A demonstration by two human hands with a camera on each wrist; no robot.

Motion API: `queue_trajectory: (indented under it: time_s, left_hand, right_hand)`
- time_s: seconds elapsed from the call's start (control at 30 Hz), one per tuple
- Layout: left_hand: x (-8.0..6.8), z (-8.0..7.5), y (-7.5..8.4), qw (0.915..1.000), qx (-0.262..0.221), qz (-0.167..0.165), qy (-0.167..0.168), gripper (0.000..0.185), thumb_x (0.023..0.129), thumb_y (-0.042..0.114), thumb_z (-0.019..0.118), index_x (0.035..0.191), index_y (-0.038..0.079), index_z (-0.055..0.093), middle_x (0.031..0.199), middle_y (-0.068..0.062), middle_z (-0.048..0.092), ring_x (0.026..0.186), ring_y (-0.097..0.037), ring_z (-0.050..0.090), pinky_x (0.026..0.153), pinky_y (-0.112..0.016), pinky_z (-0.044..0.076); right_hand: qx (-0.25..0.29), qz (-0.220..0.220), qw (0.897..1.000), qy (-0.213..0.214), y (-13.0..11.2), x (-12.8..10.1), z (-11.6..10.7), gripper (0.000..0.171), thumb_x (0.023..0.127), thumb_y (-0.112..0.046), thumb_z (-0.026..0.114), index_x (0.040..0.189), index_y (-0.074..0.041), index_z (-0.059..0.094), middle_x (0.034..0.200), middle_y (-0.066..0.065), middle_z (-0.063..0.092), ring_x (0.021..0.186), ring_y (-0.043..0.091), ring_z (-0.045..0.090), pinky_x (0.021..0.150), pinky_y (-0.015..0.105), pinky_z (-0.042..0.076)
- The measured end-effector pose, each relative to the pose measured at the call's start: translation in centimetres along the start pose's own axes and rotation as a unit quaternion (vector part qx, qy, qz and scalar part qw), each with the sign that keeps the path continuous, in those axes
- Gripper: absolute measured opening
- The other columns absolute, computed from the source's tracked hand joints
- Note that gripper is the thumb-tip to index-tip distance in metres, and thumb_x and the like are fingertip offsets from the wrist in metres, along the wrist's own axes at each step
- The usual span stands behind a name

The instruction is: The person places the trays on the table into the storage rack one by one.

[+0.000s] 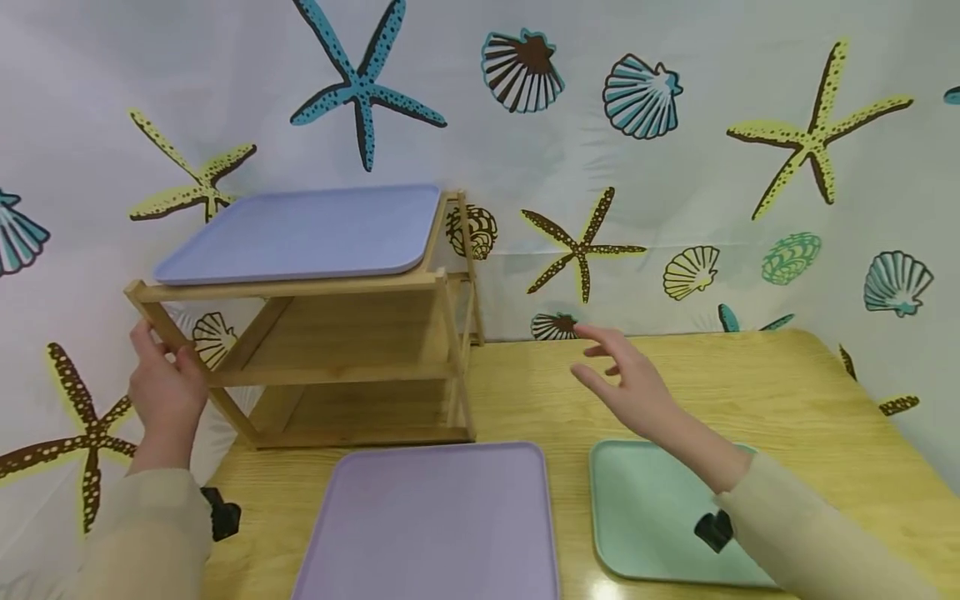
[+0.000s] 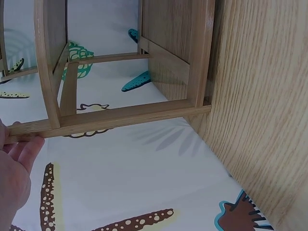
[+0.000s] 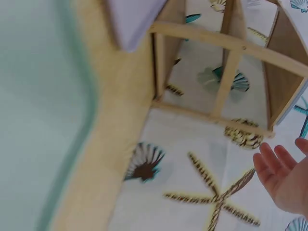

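1. Your left hand (image 1: 161, 392) grips the wooden rack (image 1: 337, 333) at its left front leg, fingers curled around the slanted post. In the left wrist view the fingertips lie against a lower bar of the frame.
2. Your right hand (image 1: 626, 383) holds nothing. Its fingers are spread and relaxed, and it hovers above the table (image 1: 787, 392), to the right of the rack and apart from it.
3. The rack stands at the back left of the table, close to the seashell curtain (image 1: 675, 167). Its long axis runs left to right in front of you. Its left side seems to reach the table edge or pass over it; I cannot tell which.
4. The blue tray (image 1: 300, 233) lies flat on the top shelf. The two lower shelves carry nothing that I can see.
5. Your left hand is already on the rack, and your right hand is the nearer one to the rack's right end posts.
6. The lilac tray (image 1: 435, 525) lies just in front of the rack, and the green tray (image 1: 645, 517) lies beside it, under your right forearm.
7. Bare table shows to the right of the rack and behind the green tray.
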State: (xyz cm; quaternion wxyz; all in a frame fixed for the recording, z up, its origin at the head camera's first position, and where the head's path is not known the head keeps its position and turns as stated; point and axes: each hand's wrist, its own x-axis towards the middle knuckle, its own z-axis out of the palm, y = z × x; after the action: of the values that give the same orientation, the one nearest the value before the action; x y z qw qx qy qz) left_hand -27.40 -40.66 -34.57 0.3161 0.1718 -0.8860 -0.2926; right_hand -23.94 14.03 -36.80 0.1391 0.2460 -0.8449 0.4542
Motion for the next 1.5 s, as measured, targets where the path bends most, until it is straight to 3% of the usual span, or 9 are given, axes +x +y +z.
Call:
queue_trajectory:
  time_s: [0.17, 0.37, 0.57, 0.73, 0.83, 1.0, 1.2, 1.37, 1.5]
  left_hand:
    - [-0.3, 0.1, -0.2, 1.0, 0.002, 0.003, 0.004, 0.046, 0.101, 0.018, 0.033, 0.145, 0.013, 0.019, 0.128, -0.032, 0.053, 0.1, -0.059, 0.05, 0.086, -0.064, 0.033]
    - [-0.5, 0.1, -0.1, 0.9996, -0.003, 0.021, 0.02, 0.044, 0.101, 0.019, 0.035, 0.143, 0.014, 0.023, 0.123, -0.031, 0.056, 0.096, -0.059, 0.052, 0.084, -0.064, 0.034]
    - [-0.4, 0.1, 0.0, 0.9993, -0.001, 0.03, 0.024, 0.044, 0.101, 0.019, 0.034, 0.144, 0.015, 0.022, 0.122, -0.032, 0.056, 0.095, -0.059, 0.052, 0.084, -0.064, 0.034]
    - [-0.3, 0.1, 0.0, 0.9994, -0.003, 0.025, 0.022, 0.045, 0.101, 0.019, 0.034, 0.144, 0.015, 0.022, 0.124, -0.031, 0.056, 0.098, -0.058, 0.052, 0.084, -0.063, 0.034]
    - [-0.4, 0.1, -0.1, 0.9996, -0.003, 0.018, 0.02, 0.045, 0.101, 0.018, 0.035, 0.144, 0.014, 0.021, 0.126, -0.031, 0.055, 0.099, -0.058, 0.052, 0.085, -0.063, 0.034]
    - [-0.1, 0.1, -0.1, 1.0, 0.001, 0.006, 0.007, 0.046, 0.102, 0.019, 0.034, 0.145, 0.015, 0.019, 0.129, -0.031, 0.053, 0.101, -0.058, 0.051, 0.086, -0.063, 0.034]
    - [-0.1, 0.1, -0.2, 1.0, -0.003, -0.005, -0.007, 0.046, 0.102, 0.019, 0.032, 0.146, 0.015, 0.018, 0.131, -0.03, 0.052, 0.104, -0.057, 0.051, 0.088, -0.063, 0.034]
    - [-0.1, 0.0, -0.2, 1.0, -0.006, 0.003, 0.004, 0.046, 0.102, 0.02, 0.033, 0.145, 0.016, 0.02, 0.129, -0.03, 0.054, 0.102, -0.058, 0.051, 0.087, -0.063, 0.034]
    - [0.0, 0.0, -0.2, 1.0, -0.001, 0.0, 0.003, 0.046, 0.101, 0.019, 0.033, 0.145, 0.015, 0.018, 0.129, -0.031, 0.053, 0.103, -0.059, 0.05, 0.087, -0.063, 0.033]
  right_hand:
    - [-0.037, 0.026, 0.999, -0.024, 3.2, -5.7, -2.6, 0.048, 0.098, -0.017, 0.059, 0.142, -0.007, 0.044, 0.136, 0.012, 0.051, 0.113, 0.029, 0.057, 0.08, 0.044, 0.048]
    - [-0.068, 0.082, 0.994, -0.03, 5.9, -11.9, -5.5, 0.047, 0.098, -0.018, 0.059, 0.142, -0.007, 0.045, 0.136, 0.01, 0.051, 0.11, 0.027, 0.059, 0.076, 0.032, 0.049]
    - [-0.107, 0.155, 0.982, -0.024, 8.5, -15.9, -8.3, 0.053, 0.097, -0.022, 0.061, 0.143, -0.005, 0.042, 0.138, 0.017, 0.048, 0.107, 0.03, 0.058, 0.07, 0.028, 0.049]
    - [-0.13, 0.21, 0.968, -0.044, 10.4, -18.5, -10.4, 0.06, 0.097, -0.025, 0.061, 0.144, 0.003, 0.036, 0.134, 0.029, 0.044, 0.109, 0.044, 0.055, 0.07, 0.038, 0.052]
    - [-0.131, 0.24, 0.959, -0.071, 11.2, -19.5, -11.0, 0.065, 0.096, -0.027, 0.063, 0.144, 0.005, 0.033, 0.13, 0.033, 0.045, 0.106, 0.046, 0.056, 0.074, 0.046, 0.051]
    - [-0.114, 0.267, 0.951, -0.107, 12.1, -20.0, -10.8, 0.069, 0.092, -0.026, 0.067, 0.142, 0.009, 0.034, 0.118, 0.027, 0.055, 0.09, 0.026, 0.06, 0.07, 0.034, 0.051]
    - [-0.095, 0.258, 0.955, -0.114, 12.4, -20.1, -9.9, 0.067, 0.087, -0.015, 0.072, 0.139, 0.01, 0.039, 0.108, 0.017, 0.057, 0.072, 0.011, 0.051, 0.063, 0.026, 0.046]
    - [-0.109, 0.236, 0.959, -0.11, 12.3, -20.0, -9.5, 0.059, 0.082, -0.001, 0.074, 0.133, 0.009, 0.048, 0.1, 0.011, 0.057, 0.066, 0.008, 0.046, 0.061, 0.025, 0.043]
    - [-0.12, 0.239, 0.957, -0.116, 12.3, -19.7, -9.6, 0.049, 0.084, 0.003, 0.068, 0.13, 0.007, 0.051, 0.094, 0.008, 0.06, 0.065, 0.009, 0.049, 0.058, 0.026, 0.044]
